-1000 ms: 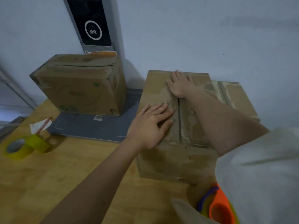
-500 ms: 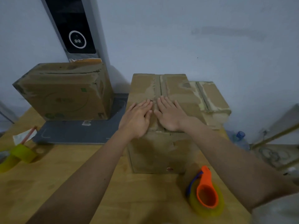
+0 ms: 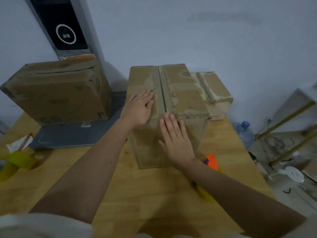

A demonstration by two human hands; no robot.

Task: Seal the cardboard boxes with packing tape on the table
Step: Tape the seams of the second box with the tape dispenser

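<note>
Cardboard box, worn and scuffed with torn paper patches, stands mid-table, its top flaps closed and a tape strip running down the centre seam. Left hand lies flat, fingers straight, on the top's left flap. Right hand presses flat, fingers together, against the front face below the seam's end.

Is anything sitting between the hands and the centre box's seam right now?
Nothing visible. The left hand lies flat on the centre box top beside the taped seam; the right hand presses flat on its front face below the seam.
</note>
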